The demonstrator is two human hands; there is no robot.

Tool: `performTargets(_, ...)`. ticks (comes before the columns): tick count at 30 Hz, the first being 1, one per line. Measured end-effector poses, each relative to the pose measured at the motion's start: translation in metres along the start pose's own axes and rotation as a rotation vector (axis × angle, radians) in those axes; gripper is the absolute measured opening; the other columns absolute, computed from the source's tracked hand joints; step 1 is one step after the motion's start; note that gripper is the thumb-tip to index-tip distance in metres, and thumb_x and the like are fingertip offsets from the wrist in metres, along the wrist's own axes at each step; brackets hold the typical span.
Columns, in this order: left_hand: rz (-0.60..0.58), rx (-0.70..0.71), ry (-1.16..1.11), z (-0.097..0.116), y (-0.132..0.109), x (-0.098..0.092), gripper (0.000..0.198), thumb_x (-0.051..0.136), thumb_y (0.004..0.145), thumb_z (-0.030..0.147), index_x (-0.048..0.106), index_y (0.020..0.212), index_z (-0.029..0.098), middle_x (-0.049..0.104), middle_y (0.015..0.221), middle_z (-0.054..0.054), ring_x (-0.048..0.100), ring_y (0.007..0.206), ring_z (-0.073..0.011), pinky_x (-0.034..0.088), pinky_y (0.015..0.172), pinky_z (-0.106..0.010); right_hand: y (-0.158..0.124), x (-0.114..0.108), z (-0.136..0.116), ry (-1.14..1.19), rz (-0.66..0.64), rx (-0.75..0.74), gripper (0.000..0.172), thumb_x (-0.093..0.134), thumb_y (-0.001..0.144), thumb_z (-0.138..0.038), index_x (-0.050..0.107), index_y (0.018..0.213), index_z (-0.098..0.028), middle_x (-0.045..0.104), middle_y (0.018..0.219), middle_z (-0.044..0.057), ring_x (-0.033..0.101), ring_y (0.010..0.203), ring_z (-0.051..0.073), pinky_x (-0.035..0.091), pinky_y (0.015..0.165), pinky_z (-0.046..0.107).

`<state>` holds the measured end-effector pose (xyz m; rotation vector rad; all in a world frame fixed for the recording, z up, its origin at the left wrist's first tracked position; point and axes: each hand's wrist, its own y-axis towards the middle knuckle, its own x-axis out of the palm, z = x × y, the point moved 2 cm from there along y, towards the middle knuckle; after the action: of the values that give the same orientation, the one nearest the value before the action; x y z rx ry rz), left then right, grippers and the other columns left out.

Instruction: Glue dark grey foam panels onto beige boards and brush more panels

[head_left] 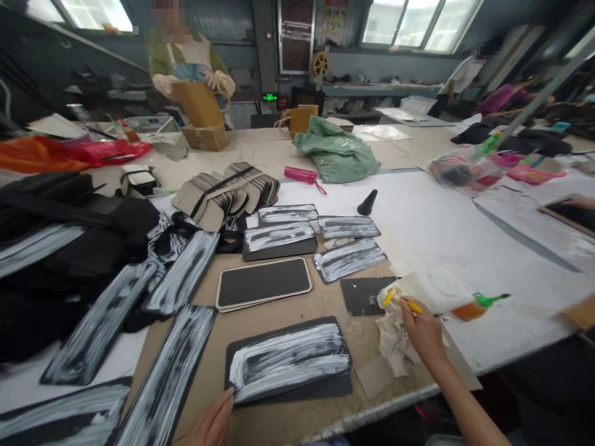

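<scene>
My left hand rests at the near-left corner of a black panel smeared with white glue, its fingertips touching the panel's edge. My right hand is closed on a yellow-handled brush, which reaches toward a shallow white glue container. Crumpled beige rags lie under that hand. An unglued black panel with a pale rim lies just beyond the glued one.
Several glue-coated black strips fan out to the left and centre. A stack of blank panels, a green bag, a pink tube and a black cone sit farther back. A person stands behind a cardboard box.
</scene>
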<state>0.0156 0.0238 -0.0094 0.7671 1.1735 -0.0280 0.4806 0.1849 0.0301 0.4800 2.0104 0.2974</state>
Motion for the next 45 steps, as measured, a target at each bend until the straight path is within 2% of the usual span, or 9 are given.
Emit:
performTargets(3, -0.020, 0.026, 0.095, 0.009, 0.006, -0.010, 0.049, 0.027, 0.088, 0.011, 0.023, 0.137, 0.015, 0.069, 0.089, -0.008, 0.065, 0.084, -0.0117, 0.052, 0.076, -0.015, 0.002, 0.008, 0.003, -0.035, -0.023, -0.112, 0.044, 0.033, 0.082, -0.052, 0.059, 0.089, -0.017, 0.064, 0.090, 0.012, 0.059, 0.085, 0.022, 0.047, 0.080, 0.039)
performTargets(8, -0.072, -0.071, 0.074, 0.022, 0.016, -0.020, 0.042, 0.033, 0.084, 0.005, 0.042, 0.124, 0.016, 0.068, 0.095, -0.008, 0.064, 0.090, -0.0130, 0.052, 0.080, -0.019, -0.006, 0.008, 0.001, -0.108, -0.039, -0.151, 0.043, 0.034, 0.081, -0.044, 0.056, 0.101, -0.013, 0.062, 0.091, 0.014, 0.058, 0.081, 0.022, 0.048, 0.074, 0.037)
performTargets(15, 0.112, -0.244, -0.047, 0.016, 0.050, -0.036, 0.028, 0.044, 0.083, 0.009, 0.053, 0.109, 0.014, 0.066, 0.097, -0.010, 0.063, 0.091, -0.0153, 0.053, 0.082, -0.025, -0.071, -0.025, -0.030, -0.110, -0.088, -0.003, 0.040, 0.039, 0.080, -0.042, 0.054, 0.106, -0.016, 0.061, 0.086, 0.011, 0.057, 0.068, 0.020, 0.048, 0.067, 0.036)
performTargets(19, 0.140, -0.241, -0.086, 0.010, 0.067, -0.041, 0.029, 0.045, 0.083, 0.009, 0.054, 0.110, 0.016, 0.066, 0.097, -0.008, 0.063, 0.091, -0.0152, 0.053, 0.082, -0.026, -0.107, -0.007, -0.061, 0.141, -0.244, 0.045, 0.039, 0.045, 0.079, -0.041, 0.053, 0.108, -0.017, 0.063, 0.096, 0.011, 0.060, 0.074, 0.019, 0.051, 0.066, 0.033)
performTargets(22, 0.153, -0.216, -0.102, 0.006, 0.070, -0.044, 0.028, 0.045, 0.083, 0.008, 0.054, 0.109, 0.015, 0.065, 0.097, -0.008, 0.062, 0.091, -0.0146, 0.052, 0.083, -0.026, -0.112, 0.011, -0.078, 0.241, -0.245, 0.151, 0.040, 0.045, 0.077, -0.042, 0.054, 0.108, -0.017, 0.065, 0.095, 0.010, 0.063, 0.074, 0.020, 0.053, 0.065, 0.034)
performTargets(27, 0.175, -0.204, -0.128, -0.004, 0.067, -0.053, 0.026, 0.044, 0.084, 0.008, 0.054, 0.107, 0.013, 0.065, 0.098, -0.009, 0.061, 0.093, -0.0140, 0.051, 0.084, -0.025, -0.104, 0.018, -0.099, 0.202, -0.223, 0.210, 0.035, 0.043, 0.076, -0.045, 0.062, 0.091, -0.020, 0.068, 0.085, 0.007, 0.064, 0.065, 0.020, 0.052, 0.065, 0.034)
performTargets(32, 0.223, -0.290, -0.073, -0.015, 0.063, -0.072, 0.025, 0.044, 0.084, 0.009, 0.055, 0.105, 0.013, 0.065, 0.098, -0.008, 0.061, 0.095, -0.0139, 0.049, 0.087, -0.024, -0.090, 0.030, -0.121, 0.282, -0.270, 0.114, 0.035, 0.044, 0.076, -0.048, 0.063, 0.086, -0.020, 0.068, 0.080, 0.007, 0.063, 0.061, 0.020, 0.052, 0.059, 0.032)
performTargets(39, 0.318, -0.446, 0.069, -0.020, 0.057, -0.112, 0.027, 0.048, 0.083, 0.013, 0.056, 0.107, 0.019, 0.065, 0.099, -0.004, 0.062, 0.089, -0.0136, 0.049, 0.085, -0.025, -0.033, 0.098, -0.145, 0.182, -0.420, -0.126, 0.030, 0.036, 0.081, -0.040, 0.060, 0.086, -0.022, 0.067, 0.079, 0.005, 0.063, 0.067, 0.018, 0.050, 0.063, 0.030)
performTargets(45, 0.437, -0.548, 0.201, -0.019, 0.047, -0.143, 0.031, 0.051, 0.079, 0.012, 0.057, 0.108, 0.021, 0.067, 0.095, -0.002, 0.064, 0.083, -0.0142, 0.051, 0.078, -0.023, 0.011, 0.157, -0.162, 0.108, -0.458, -0.346, 0.028, 0.046, 0.077, -0.036, 0.059, 0.090, -0.015, 0.064, 0.089, 0.013, 0.057, 0.090, 0.027, 0.042, 0.082, 0.041)
